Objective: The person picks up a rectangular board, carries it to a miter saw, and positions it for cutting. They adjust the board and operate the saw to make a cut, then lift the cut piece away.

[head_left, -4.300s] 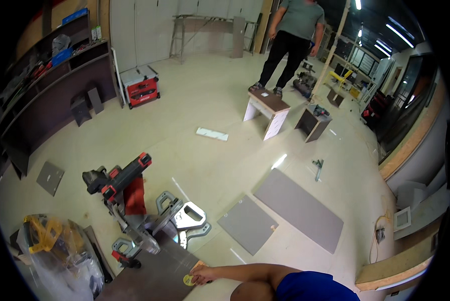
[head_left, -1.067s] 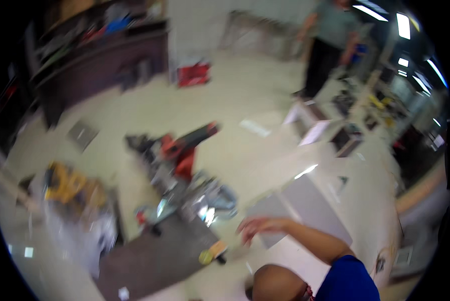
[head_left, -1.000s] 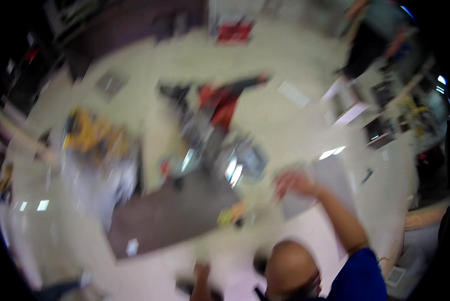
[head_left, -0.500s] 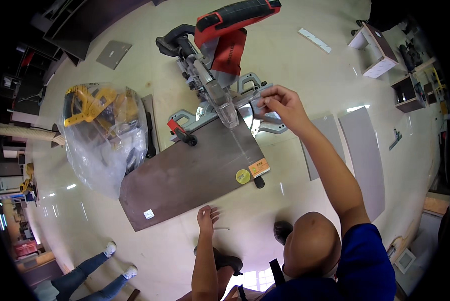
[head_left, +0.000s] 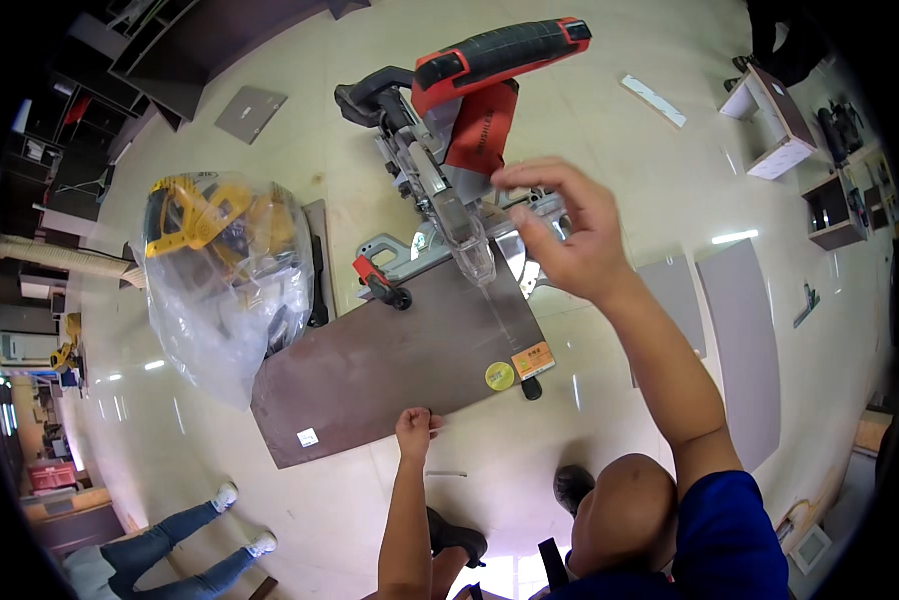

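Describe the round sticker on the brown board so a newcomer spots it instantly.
Find the large red-and-black saw; the brown board extends from beneath its head toward the person. At the board's near right corner, just left of an orange rectangular label, sits the round yellow sticker. Its round outline sets it apart from that label and the square white label.

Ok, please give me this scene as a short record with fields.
Left hand: at the near edge of the brown board; contact unclear
Right hand: raised near the miter saw, thumb and fingers apart
Board stickers: yellow round, orange rectangular
Left of saw: yellow power tool in a clear plastic bag
Right side: two grey panels on floor
Lower left: another person's jeans
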Motion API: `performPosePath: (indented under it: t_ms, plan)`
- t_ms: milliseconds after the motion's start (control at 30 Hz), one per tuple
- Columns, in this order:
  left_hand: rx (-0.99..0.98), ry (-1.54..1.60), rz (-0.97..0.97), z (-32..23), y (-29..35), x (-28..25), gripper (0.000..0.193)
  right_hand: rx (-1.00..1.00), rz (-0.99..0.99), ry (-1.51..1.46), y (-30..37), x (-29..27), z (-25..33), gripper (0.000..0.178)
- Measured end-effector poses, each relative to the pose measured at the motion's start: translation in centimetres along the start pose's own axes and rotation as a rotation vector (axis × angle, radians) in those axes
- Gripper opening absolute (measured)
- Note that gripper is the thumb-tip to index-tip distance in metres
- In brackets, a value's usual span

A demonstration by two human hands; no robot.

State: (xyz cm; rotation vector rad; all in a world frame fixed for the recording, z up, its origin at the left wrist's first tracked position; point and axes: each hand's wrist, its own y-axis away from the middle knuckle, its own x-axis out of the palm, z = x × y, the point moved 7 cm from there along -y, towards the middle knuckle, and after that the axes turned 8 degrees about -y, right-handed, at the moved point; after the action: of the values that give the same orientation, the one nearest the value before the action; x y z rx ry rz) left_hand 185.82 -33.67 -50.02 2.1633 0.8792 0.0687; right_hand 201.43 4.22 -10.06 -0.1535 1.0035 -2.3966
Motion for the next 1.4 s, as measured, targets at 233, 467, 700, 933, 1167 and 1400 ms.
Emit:
performPosePath:
  t_ms: [233, 467, 700, 933, 1167, 1400]
  plan:
    - [0.071, -0.052, 0.018, 0.4, 0.6, -0.5, 0.010, -0.273, 0.432, 0.990, -12.9, 0.4, 3.4, 0.069]
    - [0.093, 0.039, -0.027, 0.6, -0.4, -0.5, 0.012, -0.253, 0.748, 0.881, -12.5, 0.9, -1.0, 0.039]
    - [0.136, 0.127, 0.006, 0.6, -0.9, 0.3, 0.013, 0.189, 0.910, 1.022, 3.3, -0.2, 0.1, 0.055]
    - [0.121, 0.214, -0.007, 0.7, 0.0, -1.4, 0.013, 0.170, 0.900, 0.920, 5.0, 1.2, 2.8, 0.056]
    - [0.104, 0.303, -0.046, 1.0, -0.4, -0.2, 0.005, 0.466, 1.022, 0.832, 5.1, 2.2, 2.2, 0.056]
    - [0.174, 0.232, -0.103, 0.1, 0.4, -0.7, 0.006, 0.429, 1.073, 0.783, 6.5, 1.2, 1.2, 0.070]
